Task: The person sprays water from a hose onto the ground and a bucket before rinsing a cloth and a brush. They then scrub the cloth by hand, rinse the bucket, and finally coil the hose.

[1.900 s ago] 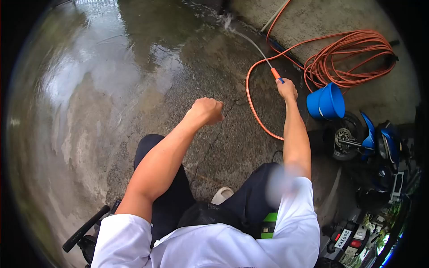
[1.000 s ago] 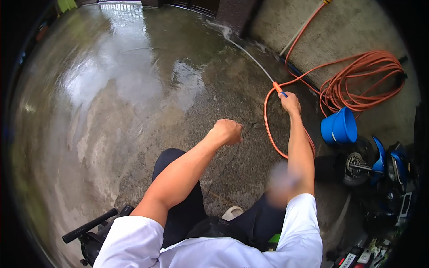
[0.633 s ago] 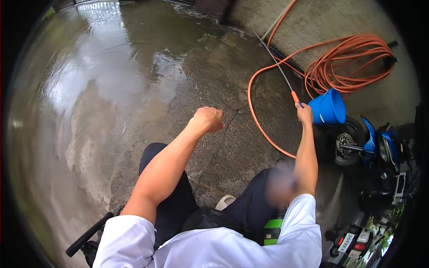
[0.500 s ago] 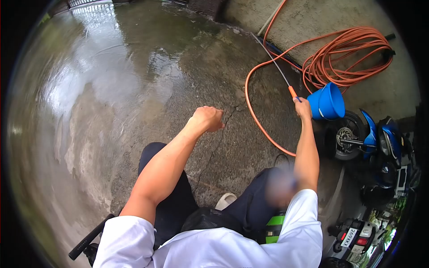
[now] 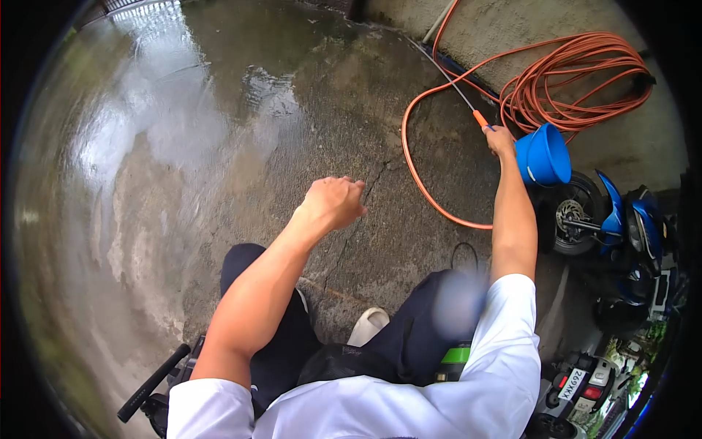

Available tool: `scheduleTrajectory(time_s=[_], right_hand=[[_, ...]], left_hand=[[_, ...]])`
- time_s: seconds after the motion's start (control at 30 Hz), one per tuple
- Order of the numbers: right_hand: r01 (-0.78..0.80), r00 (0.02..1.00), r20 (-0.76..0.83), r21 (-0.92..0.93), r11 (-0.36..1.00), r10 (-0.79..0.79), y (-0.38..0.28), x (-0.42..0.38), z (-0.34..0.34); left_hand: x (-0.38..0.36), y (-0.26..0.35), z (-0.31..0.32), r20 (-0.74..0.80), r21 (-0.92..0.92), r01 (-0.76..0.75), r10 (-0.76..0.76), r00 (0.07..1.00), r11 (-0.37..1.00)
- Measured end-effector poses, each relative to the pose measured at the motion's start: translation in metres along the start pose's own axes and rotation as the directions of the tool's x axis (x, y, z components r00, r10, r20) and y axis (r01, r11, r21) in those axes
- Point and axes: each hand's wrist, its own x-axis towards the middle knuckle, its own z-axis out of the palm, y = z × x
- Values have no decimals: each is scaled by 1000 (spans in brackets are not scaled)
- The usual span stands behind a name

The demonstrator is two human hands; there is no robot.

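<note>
Spray wand (image 5: 468,99) gripped in right hand (image 5: 501,139), left hand (image 5: 333,203) fisted empty; orange hose (image 5: 431,197) loop underfoot could trip.

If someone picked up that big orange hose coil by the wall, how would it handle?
The orange hose coil would probably be floppy: its loops lie loose and uneven, so they would likely sag and spill apart. It looks fairly heavy, given so many turns. The wet floor suggests it may be slippery.
</note>
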Motion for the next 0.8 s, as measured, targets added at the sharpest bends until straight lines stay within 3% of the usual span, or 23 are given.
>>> scheduleTrajectory(time_s=[0.07, 0.13, 0.27, 0.3, 0.37, 0.43, 0.6, 0.67, 0.8], right_hand=[[-60, 997, 51, -79, 995, 65, 2, 3, -22], [-45, 987, 152, -2, 999, 44, -3, -9, -59], [-74, 991, 124, 130, 989, 57, -8, -13, -170], [-142, 984, 127, 112, 983, 128, -17, -17, -198], [-175, 979, 119, 73, 982, 166, -24, -20, -242], [-190, 978, 89, 24, 981, 188, -10, -1, -269], [-212, 971, 87, -107, 971, 222, 15, 42, -288], [-96, 988, 105, -178, 979, 116, 45, 91, -271], [162, 979, 166, -264, 951, -121, 56, 222, -221]], left_hand=[[-7, 9, -5, 9, -58, 12, -11, 1000, 998], [-13, 17, -7, 65, -133, 29, -20, 998, 991], [-15, 19, 19, 108, -280, 99, -71, 992, 955], [-21, 21, 23, 117, -297, 102, -70, 991, 950], [-36, 35, 33, 299, -380, 286, -175, 938, 880], [-48, 49, 61, 312, -448, 310, -177, 933, 839], [-68, 87, 56, 285, -557, 345, -216, 934, 756], [-65, 102, 42, 230, -619, 386, -312, 922, 684], [-29, 128, 31, 257, -550, 484, -413, 874, 681]])
